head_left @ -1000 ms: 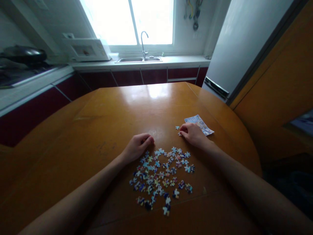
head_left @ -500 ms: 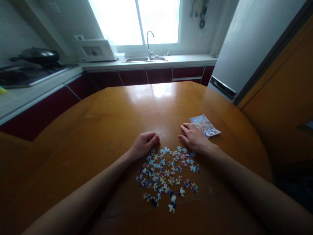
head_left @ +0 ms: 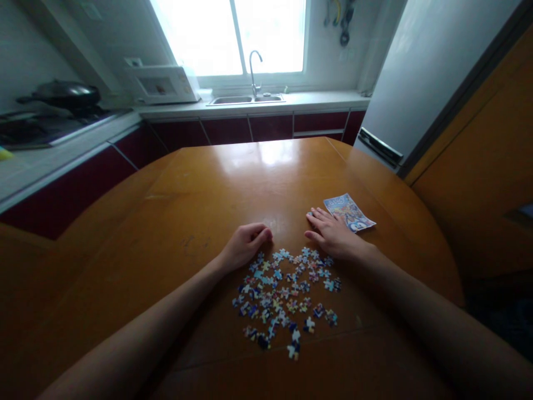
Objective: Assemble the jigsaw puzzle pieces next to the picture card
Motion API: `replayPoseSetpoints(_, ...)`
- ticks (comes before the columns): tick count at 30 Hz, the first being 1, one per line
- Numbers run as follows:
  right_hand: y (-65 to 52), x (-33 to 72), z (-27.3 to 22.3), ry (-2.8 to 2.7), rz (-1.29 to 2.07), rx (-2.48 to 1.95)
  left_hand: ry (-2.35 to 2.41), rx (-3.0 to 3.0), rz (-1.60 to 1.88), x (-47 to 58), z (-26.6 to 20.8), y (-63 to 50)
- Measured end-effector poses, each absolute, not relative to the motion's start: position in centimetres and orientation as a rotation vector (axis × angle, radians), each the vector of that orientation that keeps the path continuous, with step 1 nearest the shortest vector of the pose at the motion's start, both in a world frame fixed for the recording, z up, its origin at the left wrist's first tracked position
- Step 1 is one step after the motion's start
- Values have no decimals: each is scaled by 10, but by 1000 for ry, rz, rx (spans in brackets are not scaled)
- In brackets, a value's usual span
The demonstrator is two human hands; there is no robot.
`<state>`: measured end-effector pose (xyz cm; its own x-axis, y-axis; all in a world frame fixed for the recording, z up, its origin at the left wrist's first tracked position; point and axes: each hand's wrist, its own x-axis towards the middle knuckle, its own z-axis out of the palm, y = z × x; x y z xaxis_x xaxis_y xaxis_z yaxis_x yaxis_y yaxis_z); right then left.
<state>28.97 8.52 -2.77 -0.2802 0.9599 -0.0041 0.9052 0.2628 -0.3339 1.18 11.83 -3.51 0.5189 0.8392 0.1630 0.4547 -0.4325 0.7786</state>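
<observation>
Loose jigsaw puzzle pieces (head_left: 277, 303) lie in a scattered heap on the wooden table, between my forearms. My left hand (head_left: 246, 244) rests as a loose fist at the heap's upper left edge, thumb against the curled fingers; nothing shows in it. Palm down beyond the upper right of the heap lies my right hand (head_left: 331, 233), its fingers stretched out. At its fingertips a small pale spot shows, perhaps a puzzle piece (head_left: 310, 214). A printed picture sheet (head_left: 350, 213) with blue and yellow colours lies just past that hand, partly behind its fingers.
The wooden table (head_left: 233, 189) has rounded ends. Behind it runs a counter with a sink (head_left: 233, 100), a faucet (head_left: 255, 78) and a white microwave (head_left: 164, 85). A lidded pan (head_left: 66, 94) sits on the stove at left; a fridge (head_left: 428, 72) stands at right.
The fingers of my right hand have straightened and shifted slightly left, and a pale spot now shows at their tips. My left hand and the heap have stayed put.
</observation>
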Motion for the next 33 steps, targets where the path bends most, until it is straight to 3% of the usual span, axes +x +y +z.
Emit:
replayPoseSetpoints(19, 90, 288, -21, -1857, 275, -1498, 1119, 2070, 859, 11, -32, 117)
replayPoseSetpoints(33, 84, 280, -24, -1869, 244, -1446, 1118, 2051, 885, 12, -31, 115)
